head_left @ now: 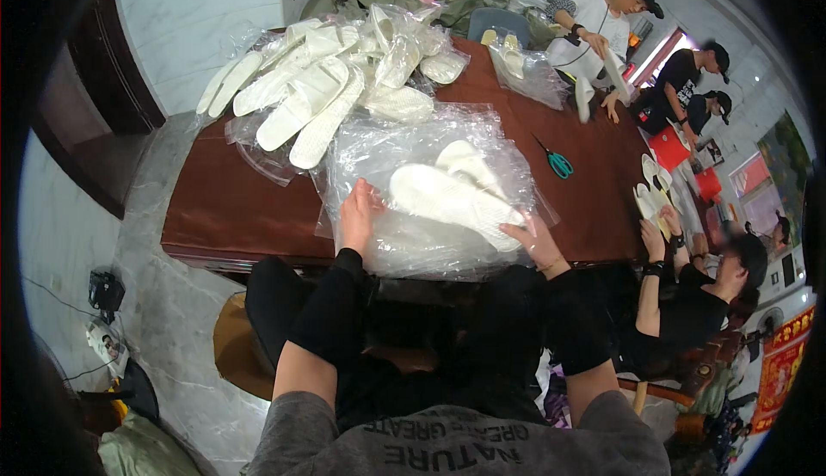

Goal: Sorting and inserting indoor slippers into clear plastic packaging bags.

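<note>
A pair of white slippers (447, 201) lies on a stack of clear plastic bags (413, 251) at the table's near edge. The nearer slipper shows its textured surface, and part of the other (471, 166) shows behind it. My right hand (535, 239) grips the right end of the nearer slipper, thumb on top. To the left of the pair, my left hand (356, 218) is at the side of the clear plastic, its fingers closed against a bag. Glare on the film hides whether the slippers are inside a bag.
A heap of bagged white slippers (318, 89) covers the far left of the brown table (224, 205). Teal-handled scissors (559, 164) lie to the right. Across the table a person (602, 24) handles slippers, and another person (697, 295) at the right holds slippers too.
</note>
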A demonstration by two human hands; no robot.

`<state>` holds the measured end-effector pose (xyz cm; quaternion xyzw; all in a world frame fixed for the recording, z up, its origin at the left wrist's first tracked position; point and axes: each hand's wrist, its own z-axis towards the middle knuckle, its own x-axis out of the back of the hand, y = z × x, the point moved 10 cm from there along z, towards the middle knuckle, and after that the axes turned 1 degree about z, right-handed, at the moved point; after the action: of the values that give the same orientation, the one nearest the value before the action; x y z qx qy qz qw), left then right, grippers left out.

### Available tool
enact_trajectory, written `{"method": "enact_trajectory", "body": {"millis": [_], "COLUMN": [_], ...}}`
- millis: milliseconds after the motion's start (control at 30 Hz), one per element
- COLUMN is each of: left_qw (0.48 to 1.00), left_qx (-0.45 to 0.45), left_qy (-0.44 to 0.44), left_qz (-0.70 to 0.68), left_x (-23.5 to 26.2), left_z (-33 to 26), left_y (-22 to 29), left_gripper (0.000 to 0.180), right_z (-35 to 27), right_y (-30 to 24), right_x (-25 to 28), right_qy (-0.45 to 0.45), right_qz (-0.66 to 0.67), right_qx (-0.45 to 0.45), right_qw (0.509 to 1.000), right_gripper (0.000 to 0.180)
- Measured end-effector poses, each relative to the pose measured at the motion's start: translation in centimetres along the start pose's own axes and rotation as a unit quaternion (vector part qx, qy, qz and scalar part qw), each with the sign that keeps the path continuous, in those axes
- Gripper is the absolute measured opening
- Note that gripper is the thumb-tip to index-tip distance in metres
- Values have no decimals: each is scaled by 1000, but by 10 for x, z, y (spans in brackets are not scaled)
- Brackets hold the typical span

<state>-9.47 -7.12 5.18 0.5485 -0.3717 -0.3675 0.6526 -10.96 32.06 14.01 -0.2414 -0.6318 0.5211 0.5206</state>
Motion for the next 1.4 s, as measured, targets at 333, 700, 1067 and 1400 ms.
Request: {"method": "enact_trajectory", "body": {"millis": [333, 700, 1067, 1400], "left_qw": [994, 997, 961, 952], "left_qx": [-86, -48, 31, 145], "left_qy": [-63, 41, 48, -142], "left_qz": [3, 33, 271, 227], "left_x": [1, 16, 75, 31], "left_z": [18, -11, 27, 50], "left_y": [92, 90, 30, 38], "left_gripper": [58, 34, 32, 30], "right_z": [-13, 10, 18, 34], "right_y": [-73, -76, -71, -42], "right_x": [33, 6, 1, -1], "right_qy": [-102, -93, -167, -191], "right_qz": [-76, 1, -4, 52], "right_qx": [7, 14, 0, -27], "right_qw": [992, 996, 986, 980], "right_gripper": [39, 33, 41, 36]}}
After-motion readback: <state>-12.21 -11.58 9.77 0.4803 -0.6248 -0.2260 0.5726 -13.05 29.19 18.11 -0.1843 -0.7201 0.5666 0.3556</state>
